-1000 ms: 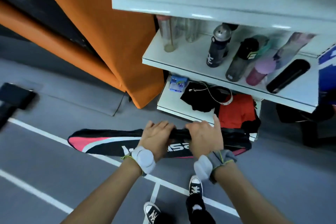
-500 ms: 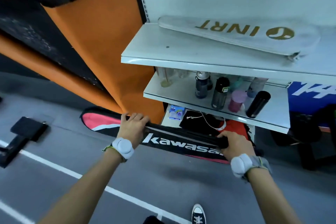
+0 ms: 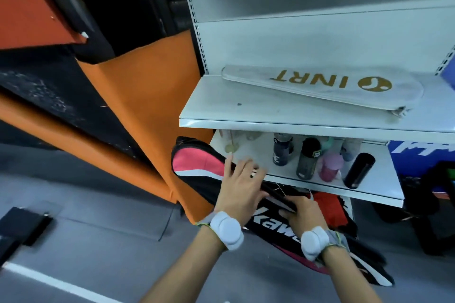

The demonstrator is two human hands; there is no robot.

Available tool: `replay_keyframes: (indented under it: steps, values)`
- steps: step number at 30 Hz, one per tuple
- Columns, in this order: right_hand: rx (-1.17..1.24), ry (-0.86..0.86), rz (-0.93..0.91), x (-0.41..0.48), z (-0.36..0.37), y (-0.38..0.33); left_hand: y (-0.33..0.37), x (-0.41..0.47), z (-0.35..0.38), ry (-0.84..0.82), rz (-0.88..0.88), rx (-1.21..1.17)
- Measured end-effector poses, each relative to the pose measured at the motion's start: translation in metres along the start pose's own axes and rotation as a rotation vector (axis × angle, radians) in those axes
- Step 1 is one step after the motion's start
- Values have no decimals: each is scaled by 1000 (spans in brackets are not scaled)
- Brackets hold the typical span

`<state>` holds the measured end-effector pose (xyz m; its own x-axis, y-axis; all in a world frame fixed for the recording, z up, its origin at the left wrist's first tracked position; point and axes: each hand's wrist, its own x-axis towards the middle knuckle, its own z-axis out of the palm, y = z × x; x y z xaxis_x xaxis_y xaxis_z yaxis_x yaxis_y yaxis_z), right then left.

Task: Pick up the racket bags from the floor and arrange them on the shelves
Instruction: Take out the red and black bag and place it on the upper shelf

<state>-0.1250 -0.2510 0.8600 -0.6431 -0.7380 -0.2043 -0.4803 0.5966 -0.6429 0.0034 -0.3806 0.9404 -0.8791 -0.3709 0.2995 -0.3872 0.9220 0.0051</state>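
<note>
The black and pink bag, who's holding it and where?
Both hands hold the black and pink racket bag. The left hand lies near its pink end; the right hand grips the dark strap along its middle.

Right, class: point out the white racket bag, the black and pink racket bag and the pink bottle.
white racket bag (image 3: 327, 87): head view, middle, by the gold lettering.
black and pink racket bag (image 3: 197, 162): head view, pink end panel.
pink bottle (image 3: 330, 167): head view, body.

Row of upright drink bottles (image 3: 307, 158) on lower white shelf. Orange padded mat (image 3: 147, 96) leaning beside unit. Flat black block (image 3: 24, 225) on grey floor (image 3: 98, 253).
</note>
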Motion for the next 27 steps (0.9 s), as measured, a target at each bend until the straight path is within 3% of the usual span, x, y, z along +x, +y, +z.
replay_keyframes:
  steps: [4,6,8,11,13,19,27]
  values:
    - [102,109,98,4,6,-4,-77,-1,-25,366,-189,-63]
    - [101,125,139,9,11,-10,-118,-1,-30,343,-396,-109]
    - [79,121,172,16,16,-17,-153,5,-28,216,-494,-262]
    - [33,82,224,21,22,-26,-181,23,-27,-16,-446,-649]
    - [15,108,270,27,29,-31,-192,38,-26,-89,-373,-653]
    - [-63,72,354,42,22,-34,-166,60,-25,-40,-240,-758]
    - [-125,-113,232,58,-35,-67,-130,81,-39,33,-92,-653]
